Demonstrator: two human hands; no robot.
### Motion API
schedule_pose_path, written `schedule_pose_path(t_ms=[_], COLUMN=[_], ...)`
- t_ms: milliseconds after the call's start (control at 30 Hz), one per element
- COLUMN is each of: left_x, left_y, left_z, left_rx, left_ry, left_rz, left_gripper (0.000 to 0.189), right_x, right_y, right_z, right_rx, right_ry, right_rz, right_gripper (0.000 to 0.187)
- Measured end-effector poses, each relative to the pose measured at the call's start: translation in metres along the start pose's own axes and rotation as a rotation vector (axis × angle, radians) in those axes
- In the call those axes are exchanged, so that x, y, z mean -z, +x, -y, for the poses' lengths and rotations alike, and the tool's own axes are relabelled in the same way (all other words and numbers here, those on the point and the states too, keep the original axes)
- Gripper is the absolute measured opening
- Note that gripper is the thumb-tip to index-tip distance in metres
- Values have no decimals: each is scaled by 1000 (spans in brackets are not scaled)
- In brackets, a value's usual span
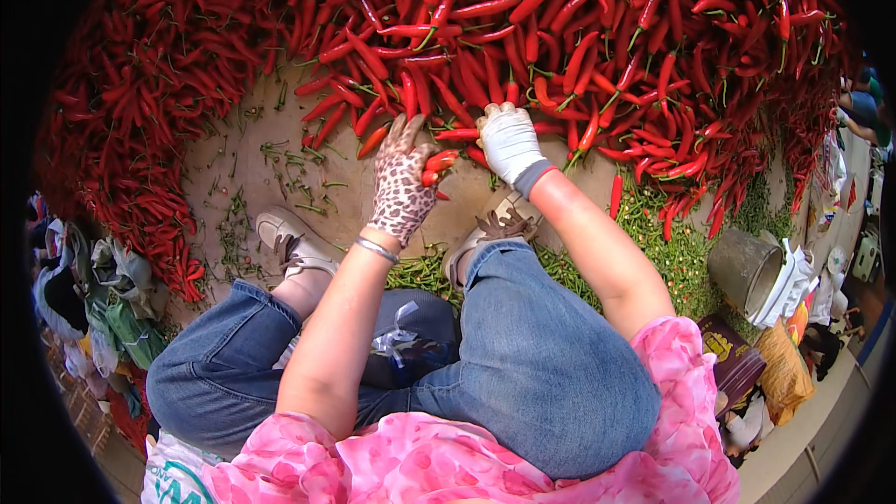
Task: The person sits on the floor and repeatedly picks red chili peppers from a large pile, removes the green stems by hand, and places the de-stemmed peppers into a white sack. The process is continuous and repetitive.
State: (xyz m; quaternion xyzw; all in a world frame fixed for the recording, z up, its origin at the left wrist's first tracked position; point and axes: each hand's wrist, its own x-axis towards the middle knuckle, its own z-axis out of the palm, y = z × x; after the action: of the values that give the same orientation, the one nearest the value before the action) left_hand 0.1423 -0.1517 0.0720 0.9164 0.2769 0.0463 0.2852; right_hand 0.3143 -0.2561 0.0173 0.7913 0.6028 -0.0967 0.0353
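My left hand (pixel 404 178), in a leopard-print glove, is closed around a few red chillies (pixel 439 164) whose ends stick out on the thumb side. Its fingertips reach up against another red chilli (pixel 409 94) at the near edge of a large chilli heap (pixel 483 7). To the right, my right hand (pixel 509 136) wears a white glove with a grey cuff, its fingers curled down into the same edge. A red chilli (pixel 456 134) lies against its thumb side; the glove hides whether the fingers grip anything.
Green stems (pixel 280 168) litter the brown ground (pixel 224 147), thicker in a stem pile (pixel 672 259) at right. My shoes (pixel 294 241) flank a dark seat (pixel 413 322). A grey bucket (pixel 743 269) lies tipped at right, beside white bags (pixel 784 283). Green bags (pixel 129 329) sit at left.
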Motion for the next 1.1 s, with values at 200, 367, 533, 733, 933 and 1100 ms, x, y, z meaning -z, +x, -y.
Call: schedule_pose_path(t_ms=[200, 367, 533, 733, 933, 1100], left_x=[17, -4, -7, 40, 63, 35], left_y=[12, -13, -31, -10, -3, -7], left_z=[-29, -12, -7, -21, -24, 5], left_rx=[-61, 81, -16, -108, 250, 770], left_ry=[1, -155, 139, 441, -120, -1156], left_rz=[469, 271, 232, 505, 564, 747], left_gripper=[46, 28, 31, 42, 60, 46], right_x=[52, 66, 41, 51, 86, 55], right_y=[-37, -40, -44, -30, -24, -27], right_z=[5, 10, 16, 6, 16, 13], right_rx=[77, -48, 109, 269, 293, 88], right_ry=[330, 459, 408, 303, 377, 1311], right_rz=[138, 377, 231, 266, 362, 329], right_gripper=[23, 32, 27, 23, 18, 24])
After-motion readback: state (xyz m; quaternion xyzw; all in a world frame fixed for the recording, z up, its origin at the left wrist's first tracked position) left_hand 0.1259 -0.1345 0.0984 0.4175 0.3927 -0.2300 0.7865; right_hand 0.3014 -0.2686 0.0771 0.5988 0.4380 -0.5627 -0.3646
